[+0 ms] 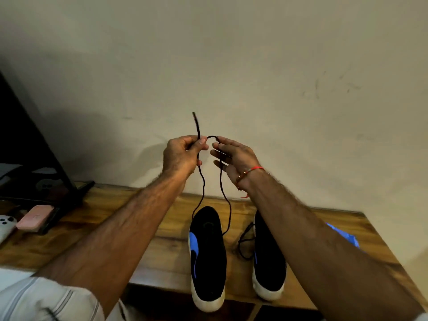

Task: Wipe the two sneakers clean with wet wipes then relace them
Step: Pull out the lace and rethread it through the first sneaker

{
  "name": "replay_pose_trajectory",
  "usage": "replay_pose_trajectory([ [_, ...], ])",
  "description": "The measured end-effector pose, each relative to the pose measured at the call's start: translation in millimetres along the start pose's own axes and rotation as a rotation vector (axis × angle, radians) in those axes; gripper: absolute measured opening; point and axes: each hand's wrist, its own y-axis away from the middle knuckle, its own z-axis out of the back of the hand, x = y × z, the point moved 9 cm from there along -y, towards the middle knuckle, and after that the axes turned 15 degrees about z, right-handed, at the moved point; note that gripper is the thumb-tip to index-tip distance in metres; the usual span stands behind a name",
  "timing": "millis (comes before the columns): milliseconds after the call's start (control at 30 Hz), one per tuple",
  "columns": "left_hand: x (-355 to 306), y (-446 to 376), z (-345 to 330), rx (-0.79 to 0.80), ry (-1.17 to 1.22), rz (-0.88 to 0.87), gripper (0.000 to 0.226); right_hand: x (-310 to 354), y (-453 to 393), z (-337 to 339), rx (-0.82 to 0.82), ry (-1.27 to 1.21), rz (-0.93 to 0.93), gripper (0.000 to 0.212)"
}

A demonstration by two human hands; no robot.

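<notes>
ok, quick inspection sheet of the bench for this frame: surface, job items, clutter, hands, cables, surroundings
Surface: wooden table against a wall.
Job's things: left sneaker and right sneaker, black with white toes, side by side, toes over the near edge. Black lace runs up from the left sneaker to both hands. Second lace lies loose between the sneakers. Blue packet, partly hidden behind the right forearm.
Clutter: pink case, white phone at far left.
Grippers: left hand pinches the lace near its tip; right hand pinches the other strand.
Cables: nothing seen.
Surroundings: plain wall; dark stand at left.
</notes>
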Motion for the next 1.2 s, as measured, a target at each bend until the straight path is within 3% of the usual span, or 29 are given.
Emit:
replay_pose_trajectory([
  [233, -62, 23, 5, -0.038, -0.072, -0.137, 0.019, 70, 14, -33, 0.05, -0.04, 0.115, 0.023],
  [467, -94, 37, 17, -0.093, -0.101, -0.207, 0.024, 104, 25, -44, 0.038, 0.083, 0.226, 0.015],
  [800, -107, 42, 10, -0.066, -0.196, -0.217, 0.027, 117, 37, -51, -0.021, 0.152, 0.251, 0.023],
  [1200, -102, 41, 15, -0.098, -0.246, -0.204, 0.025, 123, 35, -46, -0.026, 0.37, 0.349, 0.017],
])
